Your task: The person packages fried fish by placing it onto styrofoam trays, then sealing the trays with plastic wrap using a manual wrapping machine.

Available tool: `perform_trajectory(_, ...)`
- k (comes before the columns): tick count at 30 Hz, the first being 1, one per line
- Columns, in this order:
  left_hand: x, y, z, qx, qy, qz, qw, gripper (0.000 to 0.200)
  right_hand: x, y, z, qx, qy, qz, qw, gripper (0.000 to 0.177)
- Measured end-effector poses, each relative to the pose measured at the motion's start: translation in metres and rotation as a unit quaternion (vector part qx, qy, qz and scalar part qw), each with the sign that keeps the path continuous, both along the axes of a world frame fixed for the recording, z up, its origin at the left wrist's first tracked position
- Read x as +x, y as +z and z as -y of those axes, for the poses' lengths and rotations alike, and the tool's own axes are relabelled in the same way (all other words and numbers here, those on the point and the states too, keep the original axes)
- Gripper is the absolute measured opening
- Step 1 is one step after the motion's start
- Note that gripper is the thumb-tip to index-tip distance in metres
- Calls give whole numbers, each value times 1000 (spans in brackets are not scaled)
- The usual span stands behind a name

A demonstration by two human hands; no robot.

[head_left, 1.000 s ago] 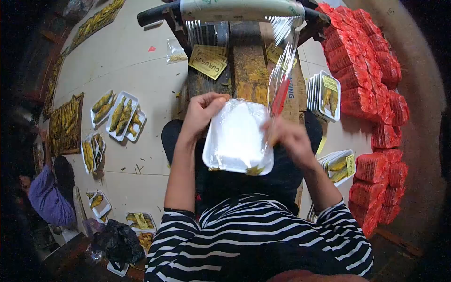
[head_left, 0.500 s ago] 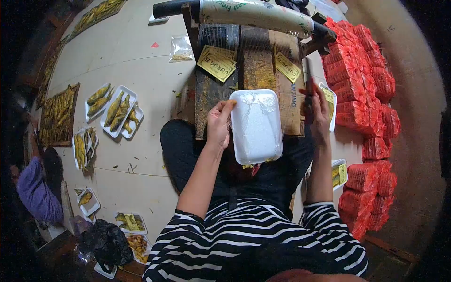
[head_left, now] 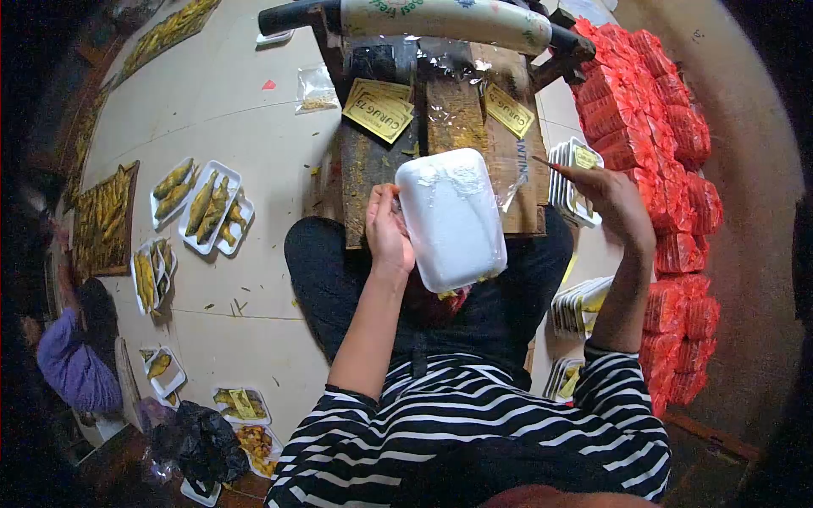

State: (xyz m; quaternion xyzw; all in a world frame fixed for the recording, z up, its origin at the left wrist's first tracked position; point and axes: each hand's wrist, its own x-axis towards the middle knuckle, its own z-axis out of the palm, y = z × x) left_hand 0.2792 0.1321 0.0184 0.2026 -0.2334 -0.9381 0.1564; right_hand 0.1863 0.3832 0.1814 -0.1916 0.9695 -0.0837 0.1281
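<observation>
My left hand (head_left: 389, 233) is closed on the left edge of a white foam tray (head_left: 453, 224) wrapped in clear film. The tray's underside faces up, tilted slightly, over my lap and the near end of the wooden board. A loose flap of film (head_left: 512, 193) sticks out at its right side. Off to the right, my right hand (head_left: 614, 199) grips a knife (head_left: 550, 163), seen as a thin dark strip pointing left; the hand covers its handle. A film roll (head_left: 445, 19) lies across the board's far end. Yellow printed labels (head_left: 378, 110) rest on the board (head_left: 453, 118).
Stacked label-topped trays (head_left: 569, 186) stand at my right, beside red-wrapped bundles (head_left: 631, 127) along the wall. On the left floor are trays of fish (head_left: 210, 207), a fish rack (head_left: 106, 218) and a black plastic bag (head_left: 195, 444). A person in a purple sleeve (head_left: 76, 364) is far left.
My right hand has swung outward and right with the knife, away from the board. The film between roll and tray is now parted. The tray has tilted and shifted slightly left.
</observation>
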Motion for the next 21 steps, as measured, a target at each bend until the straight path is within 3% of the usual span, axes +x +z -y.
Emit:
perform_trajectory(1, -3, 0, -3, 9, 18, 11, 1000, 11, 0, -19, -14, 5, -24, -14, 1000, 37)
perform_trajectory(5, -8, -13, -6, 67, 9, 6, 998, 13, 20, -114, 4, -295, -5, -78, 952, 45)
perform_trajectory(7, -6, -13, -7, 36, 22, -8, 999, 14, 27, -138, 22, -272, -21, -171, 947, 42)
perform_trajectory(8, -6, -16, -6, 30, 27, -17, 999, 13, 26, -145, 28, -281, -19, -237, 930, 29)
perform_trajectory(11, -3, -21, -7, 29, 41, -19, 999, 12, 26, -126, 41, -307, -26, -198, 930, 20)
perform_trajectory(12, -5, -20, -8, 34, 44, -20, 998, 11, 21, -125, 45, -392, -8, -123, 912, 21)
perform_trajectory(13, -5, -19, -9, 32, 40, -19, 999, 11, 19, -121, 45, -452, -71, 11, 889, 20)
perform_trajectory(15, -3, -15, -8, 31, 34, -18, 999, 11, 17, -108, 51, -535, -189, 275, 776, 20)
perform_trajectory(16, -3, -14, -7, 21, 28, -32, 999, 13, 13, -110, 50, -547, -238, 270, 756, 20)
perform_trajectory(19, -3, -14, -2, 13, -15, -30, 999, 13, -2, -106, 70, -628, -37, 43, 776, 15)
perform_trajectory(21, -5, -7, 0, 1, -27, -15, 1000, 8, -9, -88, 95, -427, 153, -25, 891, 11)
